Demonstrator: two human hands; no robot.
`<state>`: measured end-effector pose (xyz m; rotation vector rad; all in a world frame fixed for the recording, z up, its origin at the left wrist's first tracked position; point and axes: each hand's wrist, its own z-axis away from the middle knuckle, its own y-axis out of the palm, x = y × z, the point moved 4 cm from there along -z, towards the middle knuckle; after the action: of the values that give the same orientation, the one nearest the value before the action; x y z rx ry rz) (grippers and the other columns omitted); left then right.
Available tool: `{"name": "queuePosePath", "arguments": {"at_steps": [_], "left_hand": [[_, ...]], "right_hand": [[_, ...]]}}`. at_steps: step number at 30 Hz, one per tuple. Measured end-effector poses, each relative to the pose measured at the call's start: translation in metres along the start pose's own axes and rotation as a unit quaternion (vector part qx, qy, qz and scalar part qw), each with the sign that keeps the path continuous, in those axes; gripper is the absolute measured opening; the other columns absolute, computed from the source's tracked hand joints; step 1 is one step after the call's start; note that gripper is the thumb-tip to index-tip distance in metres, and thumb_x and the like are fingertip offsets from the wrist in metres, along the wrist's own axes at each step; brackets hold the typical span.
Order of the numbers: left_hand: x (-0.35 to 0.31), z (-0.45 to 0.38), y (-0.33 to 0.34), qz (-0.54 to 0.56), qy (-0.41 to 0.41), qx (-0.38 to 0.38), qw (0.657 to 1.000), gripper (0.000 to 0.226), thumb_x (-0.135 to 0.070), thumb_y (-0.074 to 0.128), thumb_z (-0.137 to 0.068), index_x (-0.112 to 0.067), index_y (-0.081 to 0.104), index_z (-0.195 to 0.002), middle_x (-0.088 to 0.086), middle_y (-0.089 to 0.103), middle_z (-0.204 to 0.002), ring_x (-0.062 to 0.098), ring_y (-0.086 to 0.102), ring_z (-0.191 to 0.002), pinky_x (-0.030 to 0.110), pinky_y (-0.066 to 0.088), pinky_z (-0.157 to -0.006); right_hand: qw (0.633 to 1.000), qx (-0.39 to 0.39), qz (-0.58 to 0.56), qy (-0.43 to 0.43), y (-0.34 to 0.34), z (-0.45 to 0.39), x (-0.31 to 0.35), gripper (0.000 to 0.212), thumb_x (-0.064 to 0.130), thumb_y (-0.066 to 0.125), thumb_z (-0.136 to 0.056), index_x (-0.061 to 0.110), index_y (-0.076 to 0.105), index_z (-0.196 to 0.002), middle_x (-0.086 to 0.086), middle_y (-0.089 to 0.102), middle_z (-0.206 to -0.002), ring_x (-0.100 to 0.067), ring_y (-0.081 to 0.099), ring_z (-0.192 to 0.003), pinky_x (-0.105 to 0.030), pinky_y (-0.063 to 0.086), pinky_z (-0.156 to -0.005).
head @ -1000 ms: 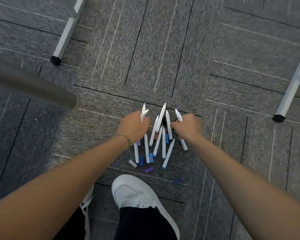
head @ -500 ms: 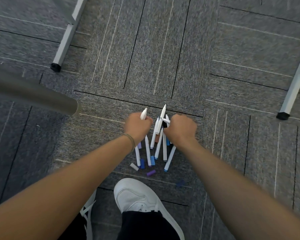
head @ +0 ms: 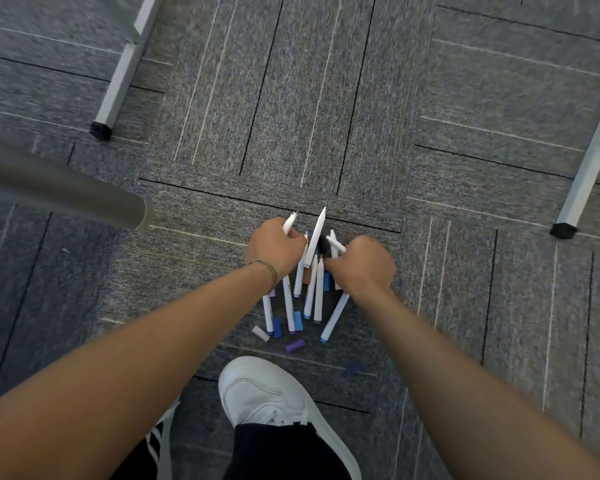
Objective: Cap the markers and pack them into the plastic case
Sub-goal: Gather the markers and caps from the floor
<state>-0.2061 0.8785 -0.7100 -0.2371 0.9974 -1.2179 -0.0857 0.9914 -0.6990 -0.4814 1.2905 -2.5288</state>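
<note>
Several white markers (head: 310,289) lie in a loose pile on the grey carpet, most with coloured ends toward me. My left hand (head: 274,247) grips one white marker (head: 289,223) whose uncapped tip sticks up past my fingers. My right hand (head: 361,263) is curled round another white marker (head: 335,242) over the right side of the pile. Loose caps lie near the pile: a white cap (head: 260,333), a purple cap (head: 294,346), blue caps (head: 276,327) and a dark blue cap (head: 353,368). No plastic case is in view.
My white shoe (head: 271,396) stands just below the pile. A grey tube (head: 63,188) reaches in from the left. White furniture legs with black feet stand at the upper left (head: 118,74) and at the right (head: 582,181).
My right hand moved left toward the middle of the pile, closing up on my left hand, and the marker it holds came along. My left hand kept its marker.
</note>
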Motion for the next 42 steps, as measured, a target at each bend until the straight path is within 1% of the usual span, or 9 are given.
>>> {"name": "queuePosePath", "arguments": {"at_steps": [6, 11, 14, 18, 24, 29, 33, 37, 42], "left_hand": [[-0.013, -0.007, 0.007, -0.115, 0.062, 0.003, 0.991, 0.023, -0.045, 0.064, -0.088, -0.023, 0.058, -0.082, -0.003, 0.064, -0.068, 0.017, 0.063, -0.064, 0.031, 0.057, -0.059], [-0.028, -0.018, 0.013, -0.182, 0.072, -0.018, 0.98, 0.042, -0.064, 0.065, -0.083, -0.023, 0.056, -0.084, -0.005, 0.062, -0.071, 0.015, 0.062, -0.066, 0.03, 0.054, -0.061], [-0.032, -0.02, 0.019, -0.185, 0.07, -0.012, 0.98, 0.037, -0.057, 0.069, -0.085, -0.021, 0.06, -0.081, -0.003, 0.063, -0.068, 0.015, 0.061, -0.062, 0.027, 0.049, -0.055], [-0.04, -0.019, 0.019, -0.198, 0.101, -0.015, 0.975, 0.029, -0.045, 0.063, -0.09, -0.018, 0.064, -0.079, -0.002, 0.062, -0.066, 0.018, 0.063, -0.061, 0.03, 0.056, -0.058], [-0.04, 0.006, 0.005, 0.027, 0.132, 0.034, 0.99, 0.028, -0.031, 0.048, -0.098, -0.018, 0.05, -0.073, -0.003, 0.048, -0.063, 0.013, 0.039, -0.051, 0.027, 0.036, -0.048], [-0.015, 0.037, -0.007, 0.31, -0.042, 0.159, 0.937, 0.015, -0.02, 0.056, -0.098, -0.007, 0.052, -0.091, 0.008, 0.055, -0.07, 0.023, 0.056, -0.055, 0.026, 0.045, -0.042], [0.01, 0.045, -0.009, 0.386, -0.134, 0.183, 0.894, 0.015, -0.013, 0.065, -0.092, -0.003, 0.055, -0.096, 0.002, 0.057, -0.059, 0.018, 0.058, -0.05, 0.027, 0.051, -0.047], [0.03, 0.038, -0.009, 0.279, -0.184, 0.112, 0.936, 0.042, -0.029, 0.077, -0.084, -0.005, 0.053, -0.107, 0.001, 0.048, -0.066, 0.011, 0.041, -0.048, 0.023, 0.041, -0.043], [0.026, 0.028, -0.001, 0.066, -0.063, 0.063, 0.994, 0.018, -0.023, 0.073, -0.086, -0.011, 0.06, -0.081, 0.002, 0.057, -0.068, 0.016, 0.05, -0.054, 0.035, 0.057, -0.055]], "right_hand": [[0.948, 0.066, -0.305, 0.056, -0.023, 0.003, -0.036, 0.026, 0.021, 0.067, -0.086, 0.01, 0.058, -0.065, -0.003, 0.049, -0.061, -0.021, 0.047, -0.057, -0.033, 0.042, -0.054], [0.924, 0.097, -0.358, 0.087, -0.031, 0.009, -0.058, 0.028, 0.027, 0.053, -0.103, 0.009, 0.056, -0.081, -0.002, 0.044, -0.066, -0.016, 0.046, -0.054, -0.032, 0.048, -0.056], [0.934, 0.11, -0.331, 0.075, -0.031, 0.013, -0.067, 0.042, 0.037, 0.053, -0.105, 0.005, 0.055, -0.079, -0.007, 0.053, -0.065, -0.013, 0.061, -0.046, -0.041, 0.06, -0.067], [0.915, 0.141, -0.367, 0.096, -0.025, 0.01, -0.067, 0.028, 0.021, 0.054, -0.106, 0.001, 0.064, -0.089, -0.01, 0.064, -0.069, -0.022, 0.065, -0.057, -0.044, 0.064, -0.069], [0.975, 0.073, -0.202, 0.052, -0.014, -0.002, -0.064, 0.024, 0.026, 0.073, -0.092, 0.009, 0.066, -0.076, -0.004, 0.058, -0.063, -0.021, 0.052, -0.054, -0.034, 0.047, -0.055], [0.995, 0.054, -0.087, 0.01, -0.011, 0.001, -0.049, 0.033, 0.043, 0.078, -0.087, 0.015, 0.066, -0.072, 0.002, 0.06, -0.06, -0.011, 0.052, -0.049, -0.022, 0.035, -0.046], [0.999, 0.018, -0.002, -0.034, -0.01, 0.003, -0.037, 0.039, 0.044, 0.076, -0.088, 0.015, 0.059, -0.069, 0.004, 0.056, -0.058, -0.01, 0.05, -0.049, -0.024, 0.035, -0.046], [0.998, 0.013, -0.006, -0.054, -0.013, 0.003, -0.032, 0.032, 0.031, 0.071, -0.094, 0.018, 0.057, -0.068, 0.004, 0.054, -0.058, -0.011, 0.05, -0.049, -0.023, 0.036, -0.046], [0.988, 0.001, -0.147, -0.041, -0.026, 0.009, -0.037, 0.026, 0.021, 0.064, -0.091, 0.017, 0.053, -0.068, 0.003, 0.048, -0.058, -0.013, 0.038, -0.046, -0.022, 0.03, -0.044]]}}
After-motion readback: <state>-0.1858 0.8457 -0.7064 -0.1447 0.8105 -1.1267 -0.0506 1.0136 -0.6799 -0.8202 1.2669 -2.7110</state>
